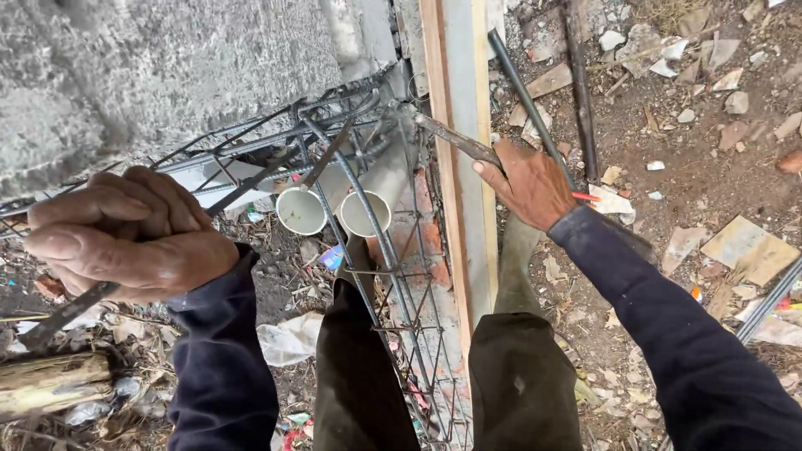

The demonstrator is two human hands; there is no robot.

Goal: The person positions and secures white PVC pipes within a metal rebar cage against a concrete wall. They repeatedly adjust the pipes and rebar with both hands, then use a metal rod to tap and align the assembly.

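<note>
The person looks down at a rebar cage [393, 301], a frame of thin steel rods and wire rings. It runs from 12 o'clock down to 6 o'clock, between the person's legs. It sits next to a rough grey concrete wall [167, 67] at 10 o'clock.

The left hand [125, 238] is at 9 o'clock. It is shut tight around a thin metal bar [251, 179]. This bar is long and slants up from 8 o'clock toward the top of the cage at 12 o'clock. Its far tip looks hooked in among the rods, but I cannot tell just where it touches.

The right hand [530, 184] is at 2 o'clock. It is closed on the handle of a rusty metal tool [451, 138]. This tool points up and left, toward the same top corner of the cage. A red pencil [585, 197] sticks out by the fingers.

So both tools aim at one spot, the top of the cage at 12 o'clock. The right hand is nearer to that spot. The left hand is farther away.

Two white plastic pipes [334, 209] poke out through the cage in the middle. A tall wooden plank [459, 167] stands just to the right of the cage. Broken bits of brick and stone [710, 100] lie on the dirt at 3 o'clock.
</note>
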